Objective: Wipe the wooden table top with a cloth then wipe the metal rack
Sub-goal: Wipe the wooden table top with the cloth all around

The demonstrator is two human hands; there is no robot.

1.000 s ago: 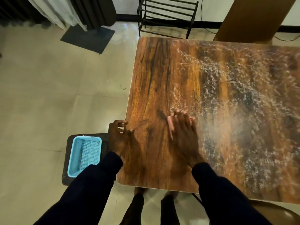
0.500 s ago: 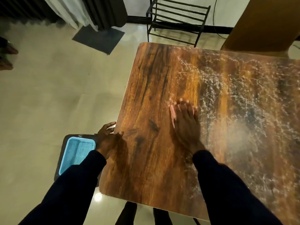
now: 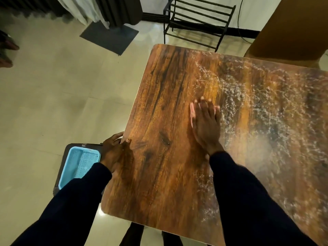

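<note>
blue basket just left of the left hand, mesh floor showing | pink cloth under the right hand, mostly hidden; visible strip runs along the fingers | right hand flat, fingers straight, pressing it on the surface; left hand grips the surface edge, thumb on top | rack well beyond both hands

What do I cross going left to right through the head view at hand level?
blue basket on the floor → left hand gripping the edge of the wooden table top → right hand flat on the top → white smears over the wood
</note>
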